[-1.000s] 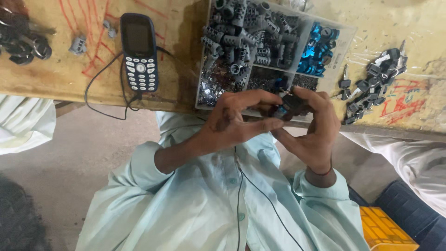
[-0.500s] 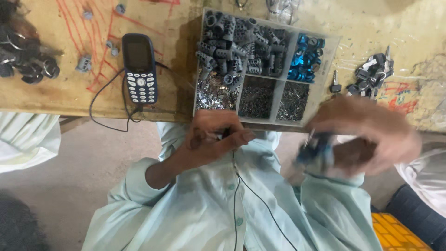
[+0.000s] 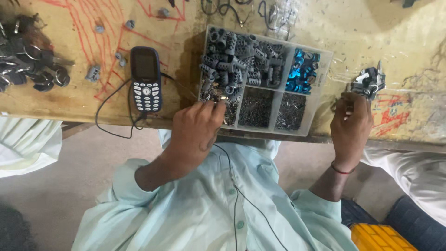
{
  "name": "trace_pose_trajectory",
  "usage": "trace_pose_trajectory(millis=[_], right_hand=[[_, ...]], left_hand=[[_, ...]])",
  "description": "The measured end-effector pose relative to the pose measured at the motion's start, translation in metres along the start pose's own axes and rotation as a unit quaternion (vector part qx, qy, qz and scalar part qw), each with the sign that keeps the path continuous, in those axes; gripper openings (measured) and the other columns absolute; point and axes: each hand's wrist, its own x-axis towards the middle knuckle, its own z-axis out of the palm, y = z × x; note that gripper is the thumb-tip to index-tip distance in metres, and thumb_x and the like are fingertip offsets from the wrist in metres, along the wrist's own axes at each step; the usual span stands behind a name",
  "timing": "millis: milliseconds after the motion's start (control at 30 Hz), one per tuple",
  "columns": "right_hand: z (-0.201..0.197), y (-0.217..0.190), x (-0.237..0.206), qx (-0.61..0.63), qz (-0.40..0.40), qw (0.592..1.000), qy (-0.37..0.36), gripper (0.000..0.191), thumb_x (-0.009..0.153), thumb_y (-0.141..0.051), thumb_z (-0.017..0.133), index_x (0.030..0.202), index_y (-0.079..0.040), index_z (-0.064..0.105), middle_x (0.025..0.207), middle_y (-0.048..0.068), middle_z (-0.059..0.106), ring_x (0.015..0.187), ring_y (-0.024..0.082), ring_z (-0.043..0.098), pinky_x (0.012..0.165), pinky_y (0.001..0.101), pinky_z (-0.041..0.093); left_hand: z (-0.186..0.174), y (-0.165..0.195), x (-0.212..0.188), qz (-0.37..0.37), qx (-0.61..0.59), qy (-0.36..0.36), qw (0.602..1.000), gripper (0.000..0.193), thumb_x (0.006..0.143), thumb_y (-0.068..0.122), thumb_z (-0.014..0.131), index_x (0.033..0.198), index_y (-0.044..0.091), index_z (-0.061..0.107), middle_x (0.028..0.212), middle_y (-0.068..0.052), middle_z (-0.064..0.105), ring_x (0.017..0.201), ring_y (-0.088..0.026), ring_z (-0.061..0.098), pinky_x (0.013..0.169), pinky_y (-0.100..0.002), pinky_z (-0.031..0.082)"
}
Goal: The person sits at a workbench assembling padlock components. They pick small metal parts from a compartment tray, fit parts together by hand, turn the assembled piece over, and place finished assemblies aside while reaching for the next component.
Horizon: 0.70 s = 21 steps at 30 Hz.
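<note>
On the counter (image 3: 55, 104) we saw a pile of keys (image 3: 28, 69), then a dark keypad phone (image 3: 145, 79) on its cord. Our left hand (image 3: 197, 128) reached into the clear compartment tray (image 3: 325, 83), fingers (image 3: 218, 106) pinched together over tiny metal parts (image 3: 216, 96). Farther right, our right hand (image 3: 350, 128) rested with fingers curled shut beside a small pile of grey assembled pieces (image 3: 368, 82); whether they gripped one we could not tell.

Left hand (image 3: 197, 128): back up, fingers curled, tips pinched together at the near edge of the counter; forearm angles down-left, sleeve pushed back. Right hand (image 3: 350, 128): well apart, back up, fingers bent toward the counter's near edge; red thread around the wrist.
</note>
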Motion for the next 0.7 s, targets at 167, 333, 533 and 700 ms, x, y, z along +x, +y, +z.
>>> trace_pose_trajectory(millis=[167,333,533,700], right_hand=[[0.009,-0.052,-0.008,0.155,-0.001,0.980,-0.126,0.009,0.101,-0.005,0.069,0.109,-0.003,0.071,0.091,0.007,0.071,0.073,0.017,0.065,0.064,0.0302,0.052],[0.042,-0.095,0.004,-0.076,-0.232,0.935,-0.257,0.014,0.088,-0.019,0.076,0.096,-0.009,0.069,0.086,0.009,0.063,0.079,0.031,0.067,0.060,0.0438,0.050],[0.033,-0.090,0.006,-0.049,-0.226,0.938,-0.258,0.014,0.091,-0.013,0.072,0.102,-0.007,0.065,0.093,0.010,0.064,0.085,0.032,0.067,0.065,0.0445,0.051],[0.028,-0.088,0.004,0.078,-0.170,0.957,-0.222,0.015,0.091,-0.002,0.073,0.103,-0.004,0.064,0.098,0.011,0.066,0.086,0.031,0.067,0.070,0.0385,0.053]], left_hand=[[0.007,0.003,-0.001,-0.005,-0.016,-0.016,1.000,0.019,0.086,0.008,0.069,0.100,0.005,0.057,0.089,-0.009,0.064,0.087,-0.030,0.067,0.070,-0.044,0.053],[0.008,0.018,-0.006,-0.029,-0.138,0.040,0.989,0.017,0.091,0.004,0.070,0.099,0.004,0.054,0.089,-0.013,0.062,0.086,-0.034,0.066,0.068,-0.046,0.051],[0.012,0.032,-0.005,-0.040,-0.211,0.116,0.970,0.018,0.089,0.000,0.074,0.102,0.003,0.061,0.095,-0.012,0.068,0.088,-0.032,0.070,0.074,-0.041,0.055],[0.009,0.029,-0.004,-0.045,-0.291,0.110,0.949,0.015,0.095,0.001,0.074,0.109,0.004,0.071,0.099,-0.010,0.072,0.087,-0.023,0.074,0.075,-0.032,0.057]])
